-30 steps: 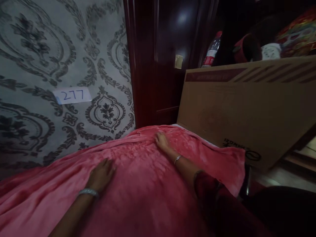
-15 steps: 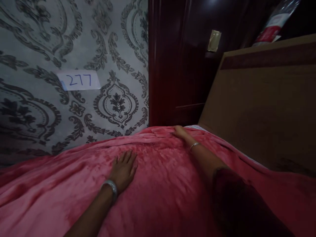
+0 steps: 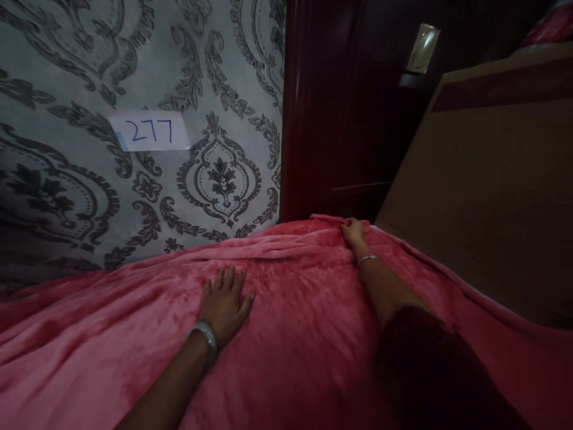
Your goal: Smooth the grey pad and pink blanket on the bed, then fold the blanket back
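A plush pink-red blanket [image 3: 286, 334] spreads across the lower part of the head view, with folds along its far edge. My left hand [image 3: 224, 303], a silvery band on its wrist, lies flat on the blanket with fingers spread. Farther off and to the right, my right hand [image 3: 354, 232] grips the blanket's far corner beside the dark wood panel. Its fingers are curled and partly hidden by the cloth. A thin bracelet circles that wrist, and a dark sleeve covers the forearm.
Patterned grey wallpaper [image 3: 219, 179] with a paper label reading 277 [image 3: 150, 131] rises at the back left. A dark red wooden panel [image 3: 331, 131] with a gold fitting [image 3: 423, 49] stands behind. A large cardboard box [image 3: 496, 191] borders the blanket on the right.
My right hand has drawn the blanket's far edge toward the corner by the box, and a flap now covers the pale cloth there. The left hand stays flat. The view has shifted slightly.
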The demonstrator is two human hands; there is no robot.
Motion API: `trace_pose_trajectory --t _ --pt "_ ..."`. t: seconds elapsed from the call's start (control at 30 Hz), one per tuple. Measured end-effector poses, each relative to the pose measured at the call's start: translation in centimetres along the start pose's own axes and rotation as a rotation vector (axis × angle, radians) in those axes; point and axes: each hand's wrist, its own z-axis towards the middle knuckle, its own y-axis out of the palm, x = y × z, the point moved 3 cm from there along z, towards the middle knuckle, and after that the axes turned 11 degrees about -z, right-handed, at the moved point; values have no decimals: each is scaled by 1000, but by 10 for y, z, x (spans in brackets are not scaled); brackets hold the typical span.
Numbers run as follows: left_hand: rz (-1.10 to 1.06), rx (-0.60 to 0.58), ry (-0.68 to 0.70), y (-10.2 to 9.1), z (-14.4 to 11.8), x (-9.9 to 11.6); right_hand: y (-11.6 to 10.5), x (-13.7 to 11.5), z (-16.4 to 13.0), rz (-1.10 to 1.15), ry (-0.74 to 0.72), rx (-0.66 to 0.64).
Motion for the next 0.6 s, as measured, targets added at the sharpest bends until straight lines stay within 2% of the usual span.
trace_pose_trajectory --t 0.17,0.27,0.33,0.43,0.53,0.6 --pt "10 -30 -12 -1 -2 1 -39 9 -3 -93 88 92" --pt "6 -28 -10 -4 -2 2 -60 3 -4 -264 36 27" --pt "0 -19 -6 -4 -3 3 -66 -11 -5 -342 -47 -26" --pt "-14 -6 -3 -4 -3 4 -59 -43 -10 -326 -241 -59" --pt "-35 -1 3 -4 -4 5 -34 -72 -22 -342 -527 -230" --pt "-45 -10 -5 -3 -5 5 -20 -78 -29 -383 -603 -320"
